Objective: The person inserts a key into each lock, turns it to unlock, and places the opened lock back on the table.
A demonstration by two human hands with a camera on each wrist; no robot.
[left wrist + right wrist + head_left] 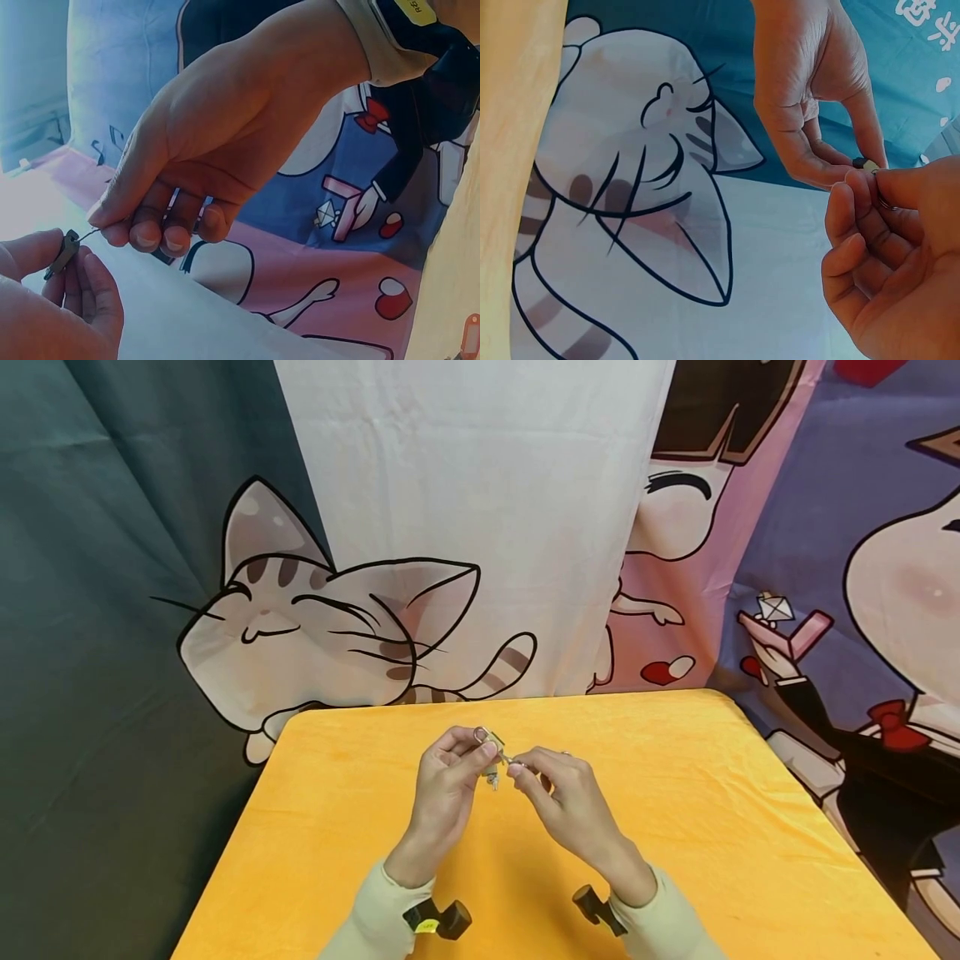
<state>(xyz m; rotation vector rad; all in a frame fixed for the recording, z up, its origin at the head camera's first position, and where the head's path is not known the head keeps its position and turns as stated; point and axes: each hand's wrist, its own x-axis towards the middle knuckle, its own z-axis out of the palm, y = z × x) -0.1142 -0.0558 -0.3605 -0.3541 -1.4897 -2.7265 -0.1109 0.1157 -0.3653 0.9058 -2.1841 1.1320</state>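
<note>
My left hand (442, 785) holds a small brass-coloured padlock (497, 737) between thumb and fingers, its metal shackle up and to the left. My right hand (573, 797) pinches a small metal key (507, 761) between thumb and forefinger. The key reaches the padlock's end; how deep it sits cannot be told. Below the left fingertips hangs a small metal piece (492, 781), too small to make out. In the left wrist view the thin key (90, 233) spans the gap to the padlock (64, 253). Fingers hide most of the padlock (868, 164) in the right wrist view.
A yellow cloth covers the table (337, 835) beneath both hands. Behind it hangs a curtain (480, 485) with cartoon figures, close to the table's far edge. A red tag-like piece with a hole (471, 334) shows at the left wrist view's lower right corner.
</note>
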